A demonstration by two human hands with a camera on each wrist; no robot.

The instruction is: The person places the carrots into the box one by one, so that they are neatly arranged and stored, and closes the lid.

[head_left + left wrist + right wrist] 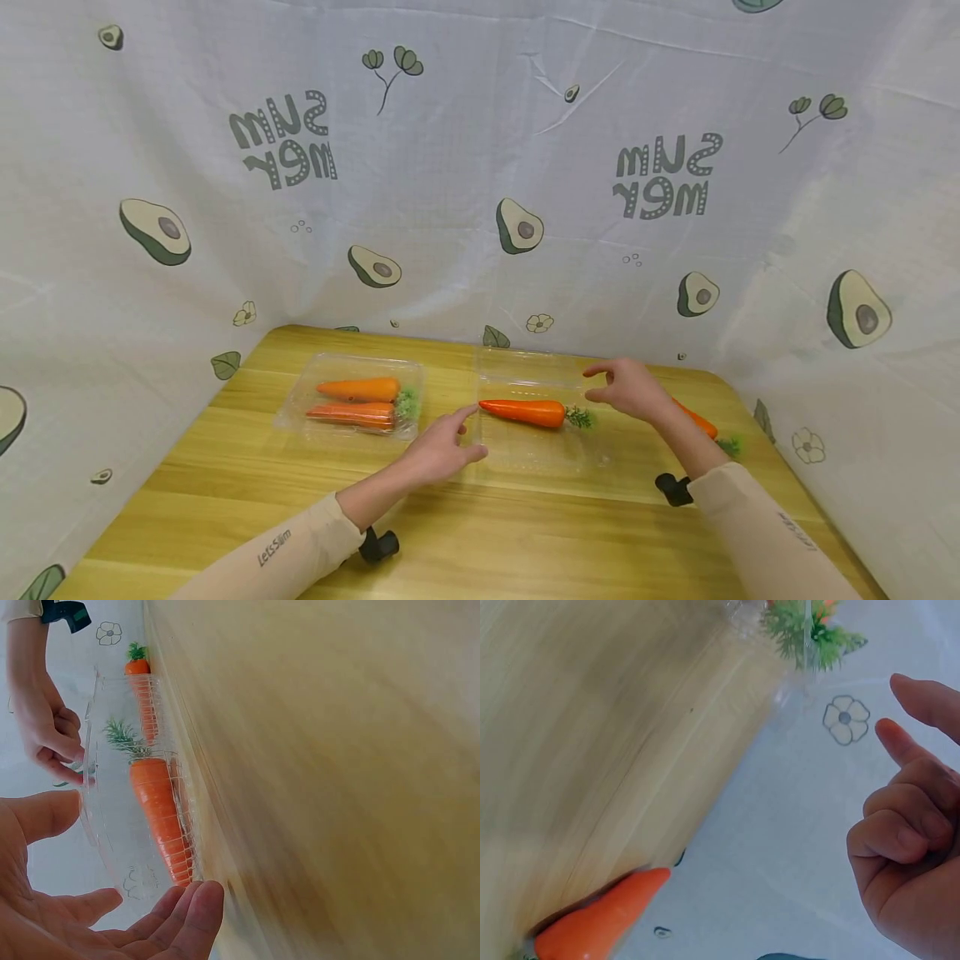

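Observation:
A clear plastic box (528, 454) stands open on the table, its lid raised at the back. Lying across it is an orange carrot (525, 412) with green leaves to the right. My left hand (438, 450) is at the box's left side, fingers extended, index fingertip close to the carrot's tip; nothing is in its grasp. Above the box's right back corner is my right hand (633, 389). In the right wrist view, thumb and index finger (900, 742) stand apart with nothing between them, and the other fingers are curled.
To the left, a second clear box (315, 421) contains two carrots (360, 389). Another carrot (697, 418) lies on the wooden table (480, 533) at the right, partly hidden behind my right forearm. A printed curtain (450, 167) encloses the back and sides.

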